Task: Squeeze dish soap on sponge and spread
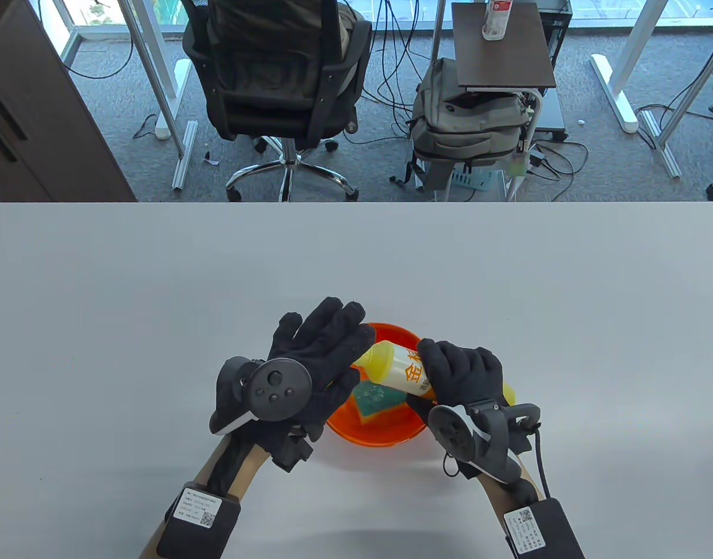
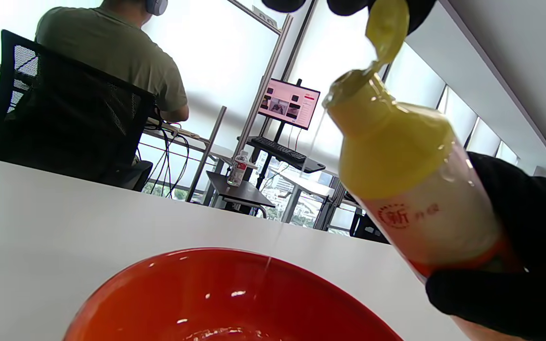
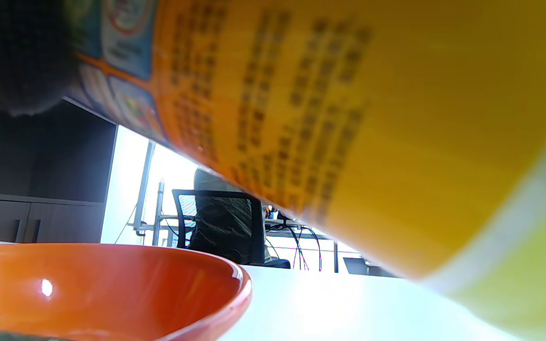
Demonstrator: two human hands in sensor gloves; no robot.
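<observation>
An orange bowl (image 1: 391,443) stands on the white table and holds a green and yellow sponge (image 1: 378,402). My right hand (image 1: 452,372) grips a dish soap bottle (image 1: 398,368) and tilts it over the bowl, nozzle pointing left and down. My left hand (image 1: 336,338) reaches over the bowl's left side to the nozzle. In the left wrist view the bottle (image 2: 396,156) has its yellow flip cap (image 2: 387,28) held up between my left fingertips, and a thin clear stream (image 2: 273,246) falls into the bowl (image 2: 159,293). The right wrist view is filled by the bottle (image 3: 349,118) above the bowl (image 3: 112,279).
The table's far edge (image 1: 356,202) runs across the middle of the table view. Beyond it stand an office chair (image 1: 275,75), a grey backpack (image 1: 467,122) and a small side table (image 1: 502,46).
</observation>
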